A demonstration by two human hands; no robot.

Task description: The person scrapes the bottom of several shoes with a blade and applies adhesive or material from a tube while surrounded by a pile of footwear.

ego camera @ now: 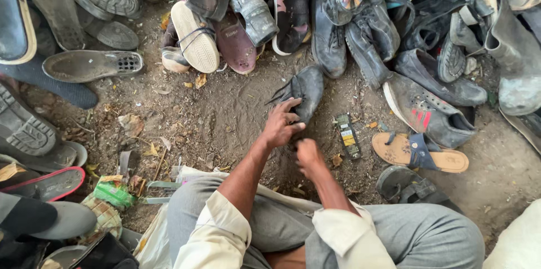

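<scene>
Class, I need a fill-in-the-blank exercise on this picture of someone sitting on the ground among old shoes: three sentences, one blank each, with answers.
1. The left hand rests on a dark grey ____ lying on the dirt.
2. The right hand is closed into a ____ beside the left hand.
3. The flip-flop right of the hands has a tan sole and a ____ strap.

Answers: shoe; fist; blue

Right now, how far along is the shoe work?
Done: nothing visibly finished. In hand: left hand grips the dark lace-up shoe on the dirt; right hand, fisted, works at its near end. Left: the shoe pile behind lies unsorted, along with a tan sandal.
</scene>
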